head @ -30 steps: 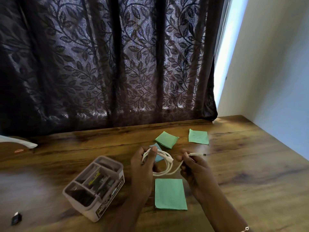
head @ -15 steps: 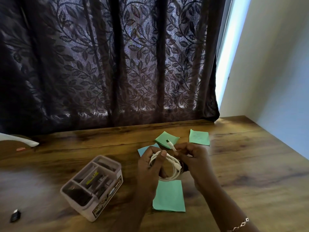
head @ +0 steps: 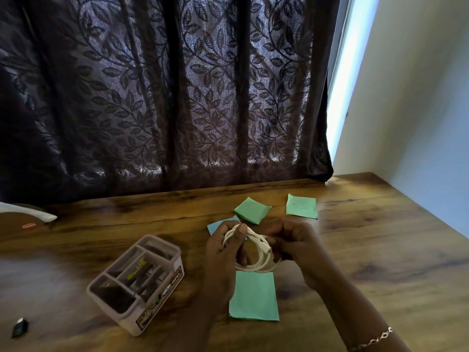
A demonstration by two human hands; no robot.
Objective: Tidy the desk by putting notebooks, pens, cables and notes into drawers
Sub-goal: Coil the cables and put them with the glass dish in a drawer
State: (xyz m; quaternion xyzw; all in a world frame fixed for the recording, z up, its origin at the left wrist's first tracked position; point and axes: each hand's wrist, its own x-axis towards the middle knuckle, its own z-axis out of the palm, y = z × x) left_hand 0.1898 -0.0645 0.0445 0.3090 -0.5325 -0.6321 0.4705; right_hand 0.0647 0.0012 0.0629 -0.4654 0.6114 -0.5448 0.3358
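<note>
A coiled white cable point(head: 258, 252) hangs between both hands above the wooden desk point(head: 380, 250). My left hand point(head: 223, 252) grips one side of the coil with thumb and fingers. My right hand point(head: 294, 245) holds the other side, fingers curled round the strands. Three green notes lie around: a large one point(head: 253, 298) under the hands, a folded one point(head: 252, 210) and a flat one point(head: 302, 206) behind. A blue note point(head: 215, 226) peeks out behind my left hand.
A white compartment organiser point(head: 142, 278) with dark items stands left of the hands. A small black adapter point(head: 19, 327) lies at the near left edge. A white-rimmed object point(head: 28, 214) is at far left. A dark leaf-patterned curtain point(head: 165, 97) hangs behind the desk.
My right hand has brought the cable's free end in and wound it onto the coil. The plug that stuck up above the hands half a second ago now lies against the loop.
</note>
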